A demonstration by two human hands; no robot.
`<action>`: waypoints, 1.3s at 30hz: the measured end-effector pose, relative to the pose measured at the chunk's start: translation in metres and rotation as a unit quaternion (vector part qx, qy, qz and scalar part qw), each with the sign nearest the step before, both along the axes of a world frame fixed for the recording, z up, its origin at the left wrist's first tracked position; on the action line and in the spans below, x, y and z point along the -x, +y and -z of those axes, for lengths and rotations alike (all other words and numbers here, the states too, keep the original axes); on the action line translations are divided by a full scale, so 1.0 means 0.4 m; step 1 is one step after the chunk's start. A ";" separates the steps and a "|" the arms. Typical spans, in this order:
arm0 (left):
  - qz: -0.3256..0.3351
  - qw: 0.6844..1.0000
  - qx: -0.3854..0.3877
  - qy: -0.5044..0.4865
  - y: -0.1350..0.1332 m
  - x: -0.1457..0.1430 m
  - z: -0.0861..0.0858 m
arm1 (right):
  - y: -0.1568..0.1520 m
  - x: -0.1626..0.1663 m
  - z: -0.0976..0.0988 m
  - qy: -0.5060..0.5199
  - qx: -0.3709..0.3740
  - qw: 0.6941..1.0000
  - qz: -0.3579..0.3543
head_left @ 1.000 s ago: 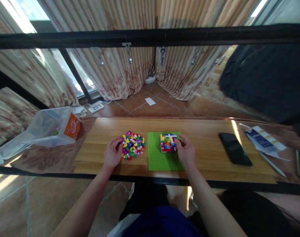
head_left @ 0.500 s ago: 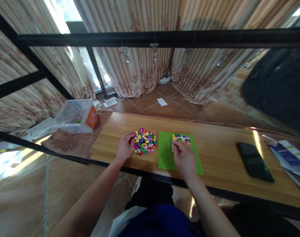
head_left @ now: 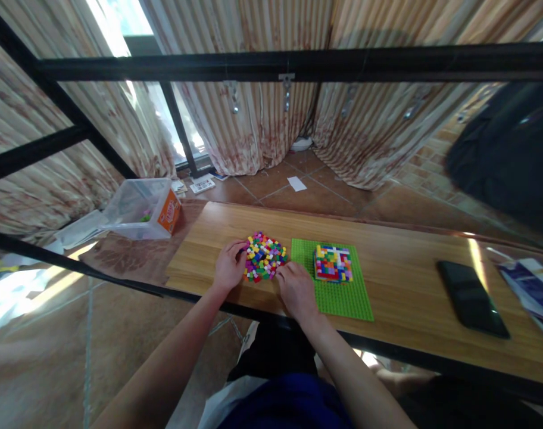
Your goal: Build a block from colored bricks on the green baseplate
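A heap of small multicoloured building bricks point(head_left: 263, 257) lies loose on the wooden bench top. My left hand point(head_left: 230, 264) rests at the heap's left edge, fingers curled in; anything between the fingertips is too small to make out. At the heap's lower right edge is my right hand point(head_left: 297, 288), its fingers bent together at the bricks, their tips partly hidden. Beside it lies a green studded baseplate point(head_left: 343, 305), its left edge partly covered by that hand. A blocky build of mixed-colour bricks point(head_left: 333, 264) stands on the baseplate's upper part.
A dark phone point(head_left: 472, 300) lies toward the right of the wooden bench point(head_left: 400, 280), with printed papers point(head_left: 533, 289) beyond it. A clear plastic box point(head_left: 135, 208) with an orange label sits left of the bench. A black metal bar point(head_left: 253, 67) crosses above the far side.
My right hand has moved left from the brick build to the edge of the heap, uncovering the build. My left hand stays beside the heap. The view has shifted slightly.
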State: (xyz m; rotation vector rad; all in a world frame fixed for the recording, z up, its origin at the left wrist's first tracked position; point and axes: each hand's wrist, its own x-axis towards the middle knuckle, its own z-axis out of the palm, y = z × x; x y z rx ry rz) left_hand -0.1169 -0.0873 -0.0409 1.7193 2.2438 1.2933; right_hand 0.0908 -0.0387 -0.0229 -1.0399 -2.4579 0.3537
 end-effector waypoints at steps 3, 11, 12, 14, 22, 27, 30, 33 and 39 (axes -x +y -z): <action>0.000 1.000 0.000 0.000 0.000 0.001 0.001 | -0.014 -0.018 -0.021 0.085 0.049 0.995 0.007; -0.001 1.000 0.010 0.000 0.000 0.005 -0.002 | 0.009 -0.201 -0.064 0.242 0.147 0.950 0.132; 0.000 1.000 0.010 0.001 0.000 0.006 -0.003 | 0.021 -0.229 -0.063 0.249 0.147 0.944 0.159; 0.003 1.000 0.011 0.002 0.001 0.008 -0.003 | 0.047 -0.278 -0.056 0.257 0.146 0.933 0.207; 0.003 1.000 0.010 0.008 0.004 0.014 -0.001 | 0.139 -0.319 -0.024 0.262 0.137 0.919 0.262; 0.004 1.000 0.012 0.000 0.004 0.014 0.000 | 0.160 -0.295 -0.025 0.244 0.131 0.924 0.264; -0.002 1.000 0.013 -0.001 0.003 0.013 -0.002 | 0.161 -0.288 -0.032 0.217 0.121 0.930 0.269; 0.001 1.000 0.014 -0.001 0.003 0.012 -0.004 | 0.160 -0.283 -0.035 0.202 0.123 0.931 0.279; 0.000 1.000 0.018 0.001 0.002 0.012 -0.001 | 0.159 -0.280 -0.034 0.225 0.145 0.921 0.284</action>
